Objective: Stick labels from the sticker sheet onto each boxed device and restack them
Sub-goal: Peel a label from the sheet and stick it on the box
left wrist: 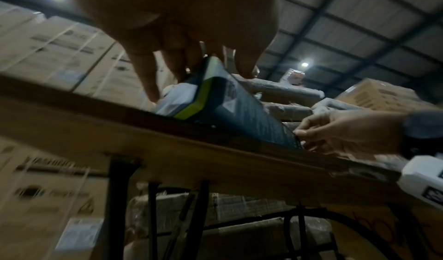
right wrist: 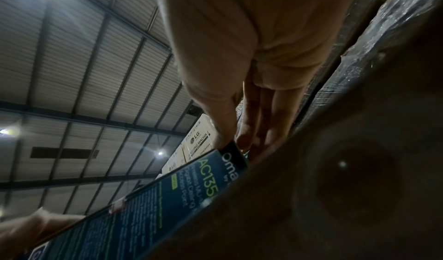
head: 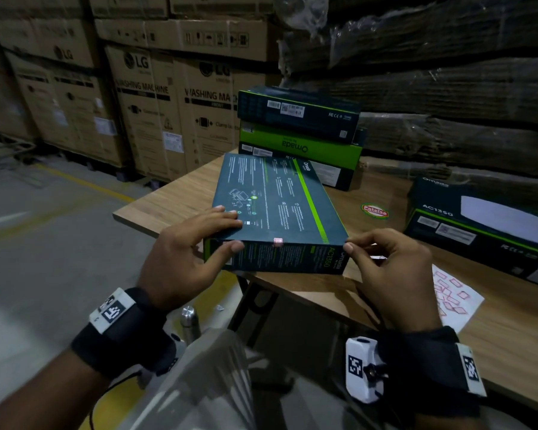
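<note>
- At the centre of the head view, a dark teal boxed device lies tilted over the near edge of the wooden tabletop, its printed back face up and its near side hanging past the edge.
- The left hand grasps the box's near-left corner — fingers flat on the top face, thumb pressed against the near side panel, wrist angled in from the lower left of the frame.
- The right hand pinches the box's near-right corner between thumb and forefinger; the other fingers curl loosely behind. The right wrist view shows the thumb and fingertips closing on that corner beside the "AC135" print.
- A small pink label sits folded over the near top edge of the box, between the two hands.
- The sticker sheet lies flat on the tabletop at the right, just beyond the right hand — pink labels on white backing.
- Behind the held box, in the upper middle of the frame, stands a stack of boxed devices; another box rests at the right edge.
</note>
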{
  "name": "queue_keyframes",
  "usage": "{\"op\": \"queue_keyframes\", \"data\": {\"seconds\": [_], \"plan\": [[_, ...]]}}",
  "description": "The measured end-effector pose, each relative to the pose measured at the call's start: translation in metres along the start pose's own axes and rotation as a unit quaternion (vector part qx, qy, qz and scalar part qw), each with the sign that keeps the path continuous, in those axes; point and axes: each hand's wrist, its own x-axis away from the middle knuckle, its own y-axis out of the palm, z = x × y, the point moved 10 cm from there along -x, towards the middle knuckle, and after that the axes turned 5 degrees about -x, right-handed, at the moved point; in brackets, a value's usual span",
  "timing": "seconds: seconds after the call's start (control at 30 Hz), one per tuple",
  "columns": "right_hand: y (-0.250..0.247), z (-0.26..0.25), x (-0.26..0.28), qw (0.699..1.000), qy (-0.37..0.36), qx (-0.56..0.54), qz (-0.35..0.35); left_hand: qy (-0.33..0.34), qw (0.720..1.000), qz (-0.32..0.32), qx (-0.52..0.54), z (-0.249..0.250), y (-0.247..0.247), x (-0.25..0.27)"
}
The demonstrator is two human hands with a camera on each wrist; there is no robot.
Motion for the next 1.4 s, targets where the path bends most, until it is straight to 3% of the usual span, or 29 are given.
{"op": "queue_keyframes", "data": {"seconds": [0.1, 0.23, 0.37, 0.57, 1.03, 1.4], "plan": [[0.002, -0.010, 0.001, 0.999, -0.025, 0.033, 0.002, 0.006, 0.995, 0.004, -0.102, 0.024, 0.009, -0.013], [0.003, -0.012, 0.002, 0.998, -0.035, 0.057, 0.004, 0.015, 0.992, -0.013, -0.121, 0.055, 0.041, -0.024], [0.004, -0.013, 0.003, 0.998, -0.038, 0.050, 0.003, 0.013, 0.988, 0.005, -0.153, 0.055, 0.050, -0.027], [0.005, -0.009, 0.005, 0.999, -0.028, 0.040, -0.003, 0.086, 0.973, 0.009, -0.212, 0.063, 0.059, -0.026], [0.009, -0.002, 0.007, 0.999, 0.026, -0.003, -0.023, 0.118, 0.976, -0.119, -0.137, 0.050, 0.054, -0.035], [0.007, -0.010, 0.008, 1.000, 0.012, 0.006, -0.026, 0.081, 0.982, -0.164, -0.045, 0.030, 0.035, -0.035]]}}
